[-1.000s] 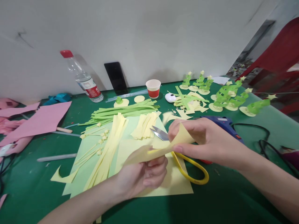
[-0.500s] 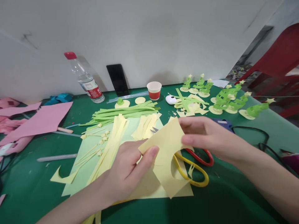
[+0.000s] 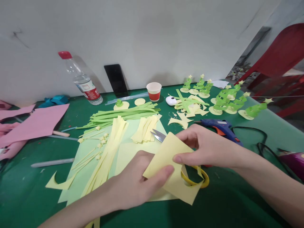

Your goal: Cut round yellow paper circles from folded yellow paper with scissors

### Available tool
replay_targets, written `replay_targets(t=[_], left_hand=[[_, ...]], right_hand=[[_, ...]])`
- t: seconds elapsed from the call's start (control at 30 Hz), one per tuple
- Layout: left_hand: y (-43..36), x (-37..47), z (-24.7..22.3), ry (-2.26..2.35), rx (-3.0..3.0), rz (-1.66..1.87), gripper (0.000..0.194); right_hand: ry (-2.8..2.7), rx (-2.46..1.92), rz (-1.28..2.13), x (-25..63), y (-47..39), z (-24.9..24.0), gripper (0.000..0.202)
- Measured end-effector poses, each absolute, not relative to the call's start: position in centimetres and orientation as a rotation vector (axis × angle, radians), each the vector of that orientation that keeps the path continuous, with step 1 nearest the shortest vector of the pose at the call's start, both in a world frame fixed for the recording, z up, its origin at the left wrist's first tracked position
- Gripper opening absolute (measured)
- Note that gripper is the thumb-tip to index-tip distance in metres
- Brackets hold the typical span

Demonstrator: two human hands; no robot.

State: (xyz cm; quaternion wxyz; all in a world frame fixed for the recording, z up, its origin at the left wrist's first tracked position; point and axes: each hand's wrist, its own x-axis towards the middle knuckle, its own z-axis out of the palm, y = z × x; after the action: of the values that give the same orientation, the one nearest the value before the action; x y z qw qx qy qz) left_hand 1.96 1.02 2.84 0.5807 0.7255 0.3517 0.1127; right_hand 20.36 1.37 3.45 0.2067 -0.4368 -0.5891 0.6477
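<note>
A sheet of yellow paper with a curved notch cut in its right edge is pinched between my two hands. My left hand grips its lower left side, thumb on top. My right hand has its thumb on the upper right part, its other fingers behind. Beneath lie scissors; the blades and part of the yellow handle show, while the paper and my right hand cover the rest. Left of my hands are long yellow paper strips, and behind them short yellow strips.
Green strips, a paper cup, a bottle and a phone stand or lie toward the wall. Green spiral paper trees, paper scraps and a blue glue gun are right. Pink paper lies left.
Both hands and the yellow paper have moved lower, the left hand also rightward. The paper now covers more of the scissors' handles, while more of their blades shows. The view has shifted slightly.
</note>
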Motion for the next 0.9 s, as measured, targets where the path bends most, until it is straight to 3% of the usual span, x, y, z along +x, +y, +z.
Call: replay_targets(t=[0.13, 0.4, 0.63, 0.77, 0.9], left_hand=[[1.3, 2.1, 3.1, 0.861, 1.689, 0.224, 0.03], [1.3, 1.5, 3.0, 0.906, 1.604, 0.21, 0.03], [0.3, 1.4, 2.9, 1.23, 1.567, 0.247, 0.038], [0.2, 1.0, 3.4, 1.226, 1.581, 0.301, 0.037], [-0.3, 0.4, 3.8, 1.207, 1.538, 0.509, 0.035]], right_hand=[[-1.619, -1.199, 1.762, 20.2, 1.4, 3.6, 0.008], [-1.601, -1.192, 1.713, 20.1, 1.1, 3.5, 0.005], [-1.676, -1.193, 1.625, 19.8, 0.7, 3.2, 0.012], [-1.779, -1.234, 1.345, 20.1, 0.5, 4.6, 0.021], [-2.026, -1.583, 0.77, 21.9, -0.7, 4.0, 0.028]])
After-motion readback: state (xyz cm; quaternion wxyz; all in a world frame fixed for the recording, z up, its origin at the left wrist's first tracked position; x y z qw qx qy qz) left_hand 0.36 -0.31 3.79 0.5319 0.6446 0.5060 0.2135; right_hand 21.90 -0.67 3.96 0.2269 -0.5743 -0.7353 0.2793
